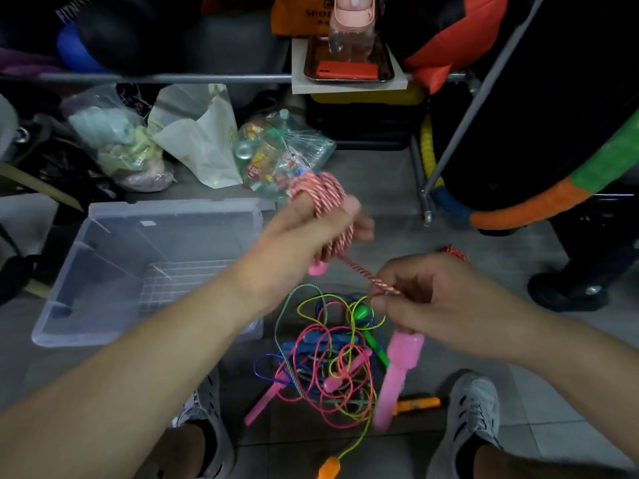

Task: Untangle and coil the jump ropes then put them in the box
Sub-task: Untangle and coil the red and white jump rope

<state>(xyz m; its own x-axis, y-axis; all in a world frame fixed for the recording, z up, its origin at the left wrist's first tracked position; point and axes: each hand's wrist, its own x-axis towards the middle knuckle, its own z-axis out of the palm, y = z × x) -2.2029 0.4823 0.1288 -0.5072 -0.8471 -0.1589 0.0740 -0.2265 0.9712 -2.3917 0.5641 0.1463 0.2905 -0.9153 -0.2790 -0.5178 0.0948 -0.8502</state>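
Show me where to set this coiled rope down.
Free: inside the box, and the floor between the rack leg and the black shoe. Crowded: the rope tangle between the grey shoes, and the bags behind the box.

- The rope, wound round the fingers of the left hand and pinched in those of the right hand: red and white, in twisted candy stripes.
- The handle hanging below the right fingers: plain pink.
- The tangle beneath the fingers: pink, yellow-green and blue cords, one flecked teal and white.
- The box left of the left fingers: clear, greyish.
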